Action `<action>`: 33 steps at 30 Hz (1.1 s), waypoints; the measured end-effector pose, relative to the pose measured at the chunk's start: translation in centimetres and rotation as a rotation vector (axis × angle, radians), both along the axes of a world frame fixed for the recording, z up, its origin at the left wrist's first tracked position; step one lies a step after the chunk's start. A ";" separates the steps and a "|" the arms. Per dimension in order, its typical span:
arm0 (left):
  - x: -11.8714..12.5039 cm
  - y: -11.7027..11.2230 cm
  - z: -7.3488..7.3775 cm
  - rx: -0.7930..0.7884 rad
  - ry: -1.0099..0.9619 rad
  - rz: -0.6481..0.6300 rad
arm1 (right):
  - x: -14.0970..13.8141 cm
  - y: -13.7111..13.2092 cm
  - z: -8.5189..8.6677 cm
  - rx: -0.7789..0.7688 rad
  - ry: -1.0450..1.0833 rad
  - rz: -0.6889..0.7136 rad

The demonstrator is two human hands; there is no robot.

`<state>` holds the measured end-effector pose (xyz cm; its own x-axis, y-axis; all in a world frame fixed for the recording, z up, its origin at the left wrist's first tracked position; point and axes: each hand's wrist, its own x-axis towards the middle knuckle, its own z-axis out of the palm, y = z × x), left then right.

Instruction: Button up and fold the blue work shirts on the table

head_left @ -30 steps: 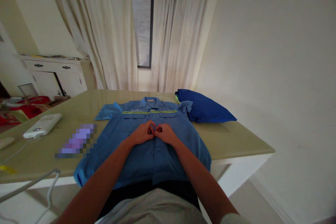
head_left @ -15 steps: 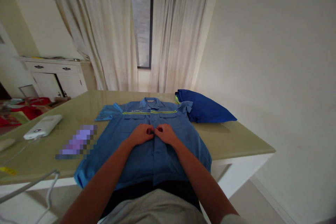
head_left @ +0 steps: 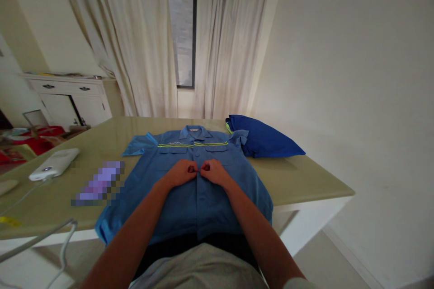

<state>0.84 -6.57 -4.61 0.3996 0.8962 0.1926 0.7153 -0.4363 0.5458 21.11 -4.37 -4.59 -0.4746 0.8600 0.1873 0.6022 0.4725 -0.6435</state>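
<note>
A blue short-sleeved work shirt (head_left: 217, 198) with yellow stripes across the chest lies face up on the table, its collar toward the window. My left hand (head_left: 183, 173) pinches the front placket at mid-chest height. From the other side, my right hand (head_left: 213, 172) pinches the same placket, the fingertips of both hands almost meeting. Whatever small part of the shirt sits between the fingertips, perhaps a button, is hidden. One button (head_left: 197, 155) shows higher on the placket, below the collar.
A folded dark blue garment (head_left: 267, 137) lies at the right on the olive-topped table (head_left: 305, 185). A blurred-out purple item (head_left: 100, 183), a white device (head_left: 54, 164) and its cable (head_left: 25, 196) are at left. The wall (head_left: 373, 99) stands to the right.
Both hands stay at the same place on the placket, with small shifts of the fingers. The shirt lies as before; the view has moved slightly.
</note>
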 end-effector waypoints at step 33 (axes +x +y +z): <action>-0.2 0.3 -0.6 -0.085 -0.093 -0.017 | 0.0 -0.2 -0.1 -0.008 -0.001 0.080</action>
